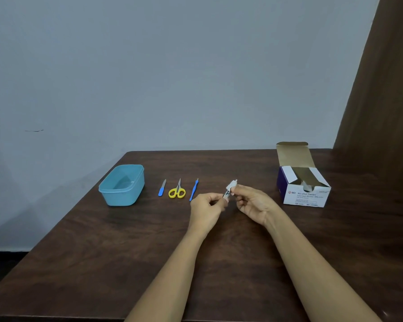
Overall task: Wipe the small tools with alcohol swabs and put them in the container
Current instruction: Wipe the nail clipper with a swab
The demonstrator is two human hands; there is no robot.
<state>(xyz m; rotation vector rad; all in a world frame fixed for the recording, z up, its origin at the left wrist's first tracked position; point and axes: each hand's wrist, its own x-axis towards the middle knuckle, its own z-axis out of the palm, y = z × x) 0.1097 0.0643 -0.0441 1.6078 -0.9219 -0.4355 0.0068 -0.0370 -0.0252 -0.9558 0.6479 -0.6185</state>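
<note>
Above the middle of the table, my left hand [206, 204] pinches a small metal tool, likely a nail clipper [226, 194]. My right hand [254, 201] pinches a white alcohol swab [232, 184] against the tool's far end. On the table to the left lie a blue-handled nail file [162, 188], yellow-handled scissors [177, 190] and a thin blue-handled tool [193, 190], side by side. Further left stands the light blue container [121, 185], open, with nothing visible inside.
An open box of alcohol swabs [304, 182] stands at the right, its lid flap raised. The dark wooden table [126, 263] ends at the wall behind and drops off at its left edge. A brown curtain [386, 89] hangs at the far right.
</note>
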